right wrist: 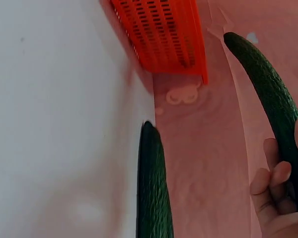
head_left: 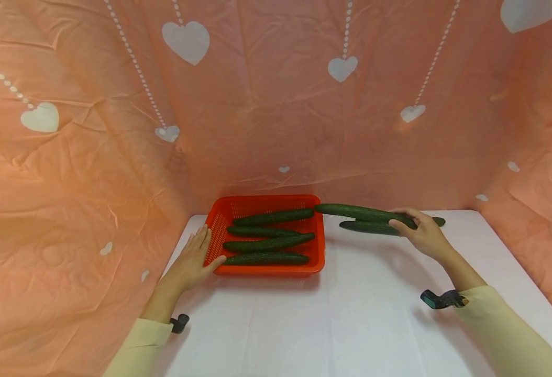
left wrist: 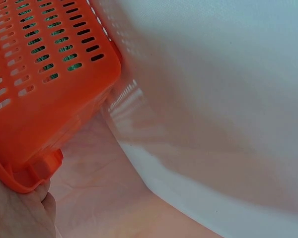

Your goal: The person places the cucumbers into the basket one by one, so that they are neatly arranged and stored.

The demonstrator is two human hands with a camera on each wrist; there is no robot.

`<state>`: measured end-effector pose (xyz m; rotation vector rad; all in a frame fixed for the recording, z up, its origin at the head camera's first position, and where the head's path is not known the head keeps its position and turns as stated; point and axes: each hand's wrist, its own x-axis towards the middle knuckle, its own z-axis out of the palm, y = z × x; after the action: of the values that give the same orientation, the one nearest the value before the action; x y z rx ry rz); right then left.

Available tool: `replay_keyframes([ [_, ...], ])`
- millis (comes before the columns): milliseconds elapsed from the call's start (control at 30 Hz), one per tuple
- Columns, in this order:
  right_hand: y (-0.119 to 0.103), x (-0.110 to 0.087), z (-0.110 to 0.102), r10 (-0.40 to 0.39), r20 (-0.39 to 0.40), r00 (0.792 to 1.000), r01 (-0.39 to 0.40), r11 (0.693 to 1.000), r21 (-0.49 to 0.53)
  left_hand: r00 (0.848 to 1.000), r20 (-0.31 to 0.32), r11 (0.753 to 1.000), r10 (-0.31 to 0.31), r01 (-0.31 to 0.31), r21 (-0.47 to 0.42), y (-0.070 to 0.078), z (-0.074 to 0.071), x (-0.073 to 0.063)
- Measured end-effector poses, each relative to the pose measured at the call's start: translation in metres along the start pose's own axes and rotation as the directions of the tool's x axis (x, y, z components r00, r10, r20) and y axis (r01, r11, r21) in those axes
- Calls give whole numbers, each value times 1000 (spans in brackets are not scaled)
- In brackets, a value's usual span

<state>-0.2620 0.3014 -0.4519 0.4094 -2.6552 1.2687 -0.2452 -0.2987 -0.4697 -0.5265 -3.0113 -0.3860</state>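
My right hand (head_left: 422, 233) grips a long green cucumber (head_left: 351, 211), its fingers and thumb wrapped round it. The cucumber's far end points left, by the right rim of a red plastic basket (head_left: 266, 270). In the right wrist view the held cucumber (right wrist: 265, 79) is raised off the table. Below it at least one more cucumber (head_left: 367, 226) lies on the table, partly covered by the hand. Several cucumbers (head_left: 268, 245) lie side by side in the basket. At the basket's left rim rests my left hand (head_left: 191, 264), fingers straight and thumb spread.
A white-covered table (head_left: 285, 330) carries the basket, which stands near the back edge. Orange-pink cloth (head_left: 266, 115) with white hearts hangs behind and at both sides. Slots pierce the basket wall (left wrist: 54, 94).
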Motion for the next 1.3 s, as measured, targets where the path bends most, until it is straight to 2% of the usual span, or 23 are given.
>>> replay_keyframes([
  [433,-27,29,29,-41,83,996,34,996,81,999,27,999,-29,30,-12,1,0,0],
  [667,-37,41,51,-51,82,995,42,994,100,999,28,1000,-30,30,-5,1,0,2],
  [900,-49,54,71,-100,95,990,87,988,128,999,26,1000,-29,29,-13,1,0,0],
  [1167,-64,73,93,-167,124,978,152,981,121,999,38,999,-34,34,-13,0,0,2],
  [1300,-72,82,106,-224,163,961,209,972,105,999,35,999,-37,37,-14,-2,0,1],
])
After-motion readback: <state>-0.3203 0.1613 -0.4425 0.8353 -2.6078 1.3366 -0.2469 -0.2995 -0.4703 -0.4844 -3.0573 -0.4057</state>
